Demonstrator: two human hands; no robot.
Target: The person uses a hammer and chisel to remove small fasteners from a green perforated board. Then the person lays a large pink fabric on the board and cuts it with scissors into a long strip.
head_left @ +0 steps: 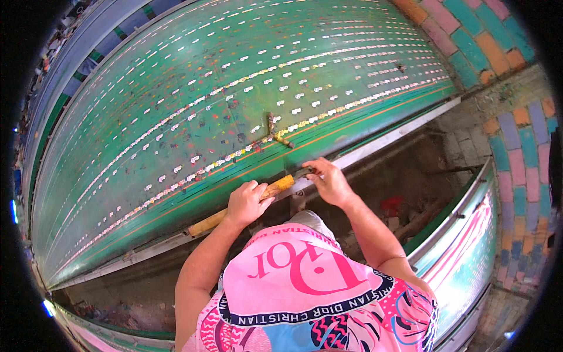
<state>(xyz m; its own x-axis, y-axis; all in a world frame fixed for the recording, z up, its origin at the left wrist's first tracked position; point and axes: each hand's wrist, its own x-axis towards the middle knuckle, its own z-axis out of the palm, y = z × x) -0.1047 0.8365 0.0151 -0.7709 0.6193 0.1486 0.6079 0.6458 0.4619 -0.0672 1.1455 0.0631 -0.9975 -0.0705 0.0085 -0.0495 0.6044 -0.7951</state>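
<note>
Across the near edge of a long green table (193,100) lies a narrow yellow-brown bar (211,222), worn and slanting up to the right. My left hand (246,202) is closed round its middle. Past that hand the bar is brighter yellow and ends in a dark piece (302,173). My right hand (331,182) pinches this dark piece between thumb and fingers. What the dark piece is cannot be made out. A stained, T-shaped tool (271,134) rests on the table just beyond my hands.
Rows of small white and yellow marks cover the green tabletop, with a pale metal rail (404,128) along its near edge. Below runs a dirty floor strip (375,176). Another green table (463,234) stands at right, beside coloured paving (516,158).
</note>
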